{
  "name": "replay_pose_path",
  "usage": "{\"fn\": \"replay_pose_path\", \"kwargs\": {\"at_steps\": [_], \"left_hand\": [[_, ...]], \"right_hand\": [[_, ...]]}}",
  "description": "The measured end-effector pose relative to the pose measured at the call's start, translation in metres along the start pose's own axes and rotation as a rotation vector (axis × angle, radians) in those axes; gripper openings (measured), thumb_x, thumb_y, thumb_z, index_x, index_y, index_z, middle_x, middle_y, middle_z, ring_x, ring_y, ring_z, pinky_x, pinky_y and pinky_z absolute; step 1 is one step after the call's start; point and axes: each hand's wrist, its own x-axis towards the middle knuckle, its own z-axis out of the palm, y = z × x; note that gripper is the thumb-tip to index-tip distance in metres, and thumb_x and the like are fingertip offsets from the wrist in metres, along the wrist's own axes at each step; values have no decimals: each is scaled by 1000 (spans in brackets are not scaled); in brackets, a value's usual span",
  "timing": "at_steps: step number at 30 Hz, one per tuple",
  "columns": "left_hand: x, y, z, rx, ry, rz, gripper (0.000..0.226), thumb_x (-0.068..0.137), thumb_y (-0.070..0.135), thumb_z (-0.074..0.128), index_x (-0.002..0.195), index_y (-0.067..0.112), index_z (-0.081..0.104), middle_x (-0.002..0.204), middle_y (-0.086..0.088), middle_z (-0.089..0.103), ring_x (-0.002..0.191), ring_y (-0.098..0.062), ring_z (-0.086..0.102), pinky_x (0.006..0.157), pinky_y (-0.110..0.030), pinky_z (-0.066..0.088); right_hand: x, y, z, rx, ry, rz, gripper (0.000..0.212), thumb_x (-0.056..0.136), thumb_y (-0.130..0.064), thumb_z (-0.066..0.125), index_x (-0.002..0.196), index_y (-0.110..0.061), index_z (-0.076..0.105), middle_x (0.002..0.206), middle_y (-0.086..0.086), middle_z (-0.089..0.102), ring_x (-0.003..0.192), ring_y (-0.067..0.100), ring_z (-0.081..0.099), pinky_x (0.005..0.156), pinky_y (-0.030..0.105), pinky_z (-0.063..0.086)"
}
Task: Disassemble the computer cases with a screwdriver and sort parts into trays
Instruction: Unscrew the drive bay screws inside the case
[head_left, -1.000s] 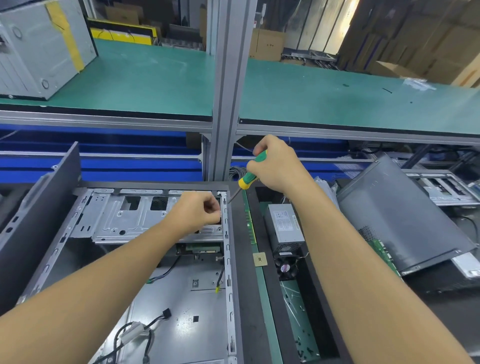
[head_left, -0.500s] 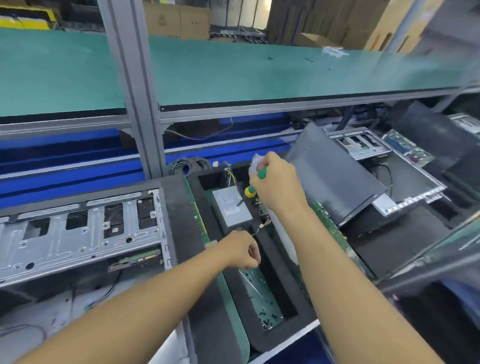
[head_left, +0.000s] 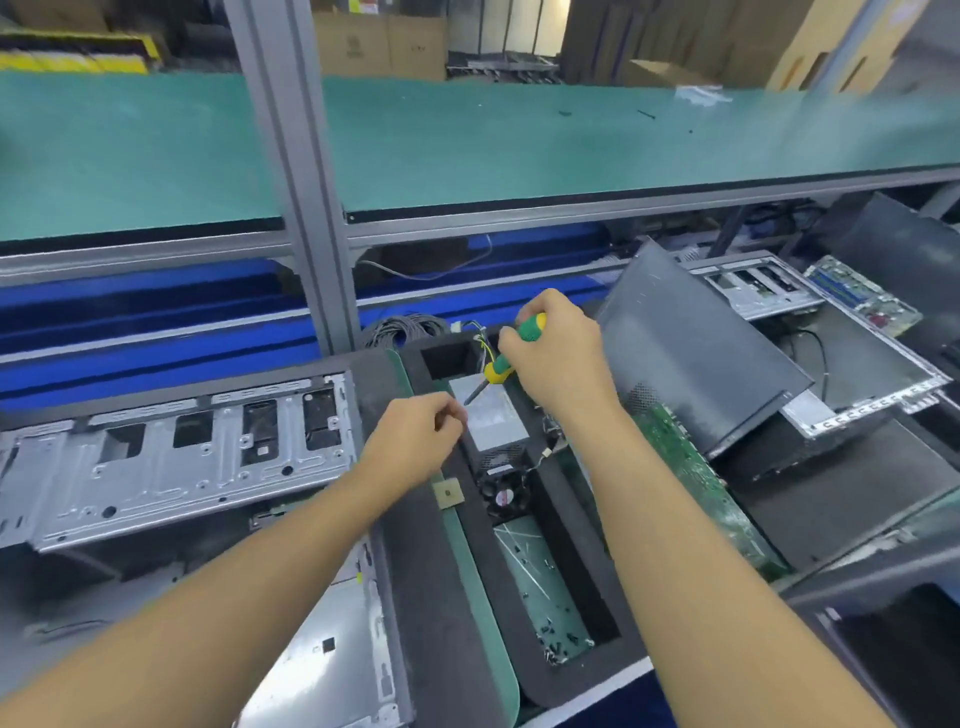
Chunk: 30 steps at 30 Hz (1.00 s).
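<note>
Right hand (head_left: 563, 364) wrapped round the screwdriver (head_left: 522, 340), green-and-yellow handle. The shaft slants down-left, its tip over the grey power supply (head_left: 491, 423); contact cannot be told.

Left hand (head_left: 415, 439) is just beside the tip, above the left wall of the black foam tray (head_left: 571, 525). Its fingers are curled, thumb pressed to forefinger. Whether anything sits between them cannot be told.

The power supply lies in the tray's long compartment, with a fan (head_left: 501, 493) at its near end. Loose screws (head_left: 553, 613) lie nearer still, unobstructed from above between the forearms.

A small square chip (head_left: 448, 493) rests on the green strip by the tray's left edge.

The open computer case (head_left: 182, 462) sits on the surface left of the tray. A green circuit board (head_left: 691, 488) lines the tray's right edge, with a black side panel (head_left: 691, 358) tilted above it.
</note>
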Motion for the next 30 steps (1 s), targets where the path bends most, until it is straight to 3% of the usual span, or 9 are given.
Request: {"fn": "replay_pose_path", "kwargs": {"at_steps": [3,6,8,12,16,19,22,26,30], "left_hand": [[-15,-28,-43,-2,177,-34,35,90,1,46,78,26,67,81,15,58,72,0,53,63,-12,35],[-37,-59,-75,-119,372,-231,33,93,11,44,69,25,62,63,7,64,57,-6,56,54,-28,44],[-56,-76,-90,-187,414,-342,27,90,28,42,69,21,58,56,3,65,48,-5,54,51,-29,43],[-90,-110,-101,-290,293,-606,40,87,40,46,58,16,58,49,-2,62,42,-14,57,53,-32,48],[-113,-137,-87,-508,38,-892,31,85,39,51,74,12,61,66,-4,68,52,-22,54,56,-24,43],[-111,-147,-73,-751,134,-821,9,90,23,61,85,16,62,69,-1,65,64,-18,57,68,-29,46],[-102,-148,-61,-1081,229,-720,17,95,-2,57,108,5,66,93,-13,76,82,-28,70,84,-45,59],[-99,-144,-55,-1251,297,-654,18,95,-11,50,104,-5,65,90,-16,76,78,-26,74,64,-34,60],[-103,-143,-56,-1244,239,-645,19,97,-8,51,113,-10,62,112,-26,70,105,-37,68,93,-47,56]], "right_hand": [[4,-39,30,163,-3,-75,14,90,-25,66,93,-19,54,81,-8,54,63,6,48,46,11,38],[2,-71,61,272,-73,-106,15,88,-27,68,92,-20,55,83,-5,56,65,8,49,45,10,38],[-3,-84,81,300,-127,-117,17,89,-30,69,91,-21,54,84,-4,57,62,9,53,41,12,37],[-13,-92,118,481,-296,19,25,90,-24,72,91,-16,49,86,5,58,45,8,60,44,27,53],[-26,-86,151,681,-563,219,38,88,-16,75,86,-13,37,75,7,49,54,16,61,67,42,64],[-36,-74,169,663,-642,258,36,91,-15,72,86,-14,36,74,8,49,62,24,60,78,44,63],[-49,-60,176,548,-641,232,22,93,-16,67,95,-10,46,87,9,55,69,22,57,64,32,54],[-61,-48,179,597,-579,239,22,99,-22,62,119,-16,55,102,2,62,71,11,60,61,23,52],[-63,-45,178,602,-555,241,22,100,-17,57,122,-20,55,104,-2,63,76,12,62,64,20,53]]}}
